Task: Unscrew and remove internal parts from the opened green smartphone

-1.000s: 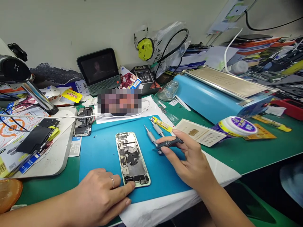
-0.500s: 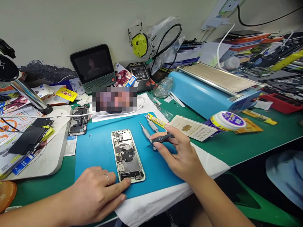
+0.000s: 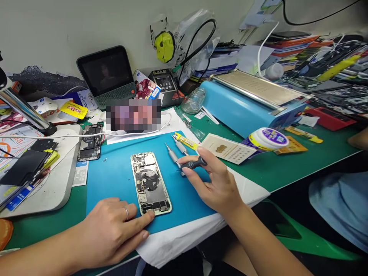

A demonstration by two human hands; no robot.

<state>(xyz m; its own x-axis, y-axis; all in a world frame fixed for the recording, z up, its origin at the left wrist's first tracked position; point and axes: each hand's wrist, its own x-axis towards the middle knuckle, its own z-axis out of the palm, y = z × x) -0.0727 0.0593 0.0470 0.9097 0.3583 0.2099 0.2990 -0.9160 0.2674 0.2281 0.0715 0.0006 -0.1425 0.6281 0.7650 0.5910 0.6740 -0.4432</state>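
Note:
An opened phone housing [image 3: 150, 183] with bare circuit boards lies face up on the blue mat [image 3: 110, 172]. My left hand [image 3: 116, 230] rests at the phone's bottom edge, its index finger stretched out and touching the lower rim. Right of the phone, my right hand [image 3: 215, 178] pinches a dark screwdriver [image 3: 194, 163] between thumb and fingers, held roughly level above the mat. Two grey-handled screwdrivers, one nearer [image 3: 171, 153] and one farther [image 3: 180, 146], lie just beyond it, the nearer partly covered by the dark one. A yellow utility knife [image 3: 186, 141] lies behind them.
Another opened phone [image 3: 90, 142] lies at the mat's left corner, beside a white stand base [image 3: 64, 184]. A blue machine [image 3: 238, 109], a white-lidded tub [image 3: 268, 140] and a printed card [image 3: 222, 148] stand to the right. A white cable [image 3: 66, 136] crosses behind the mat.
The whole view has shifted slightly, so the scene sits a little farther left and higher. Both hands keep nearly the same places: the left on the phone, the right holding the screwdriver.

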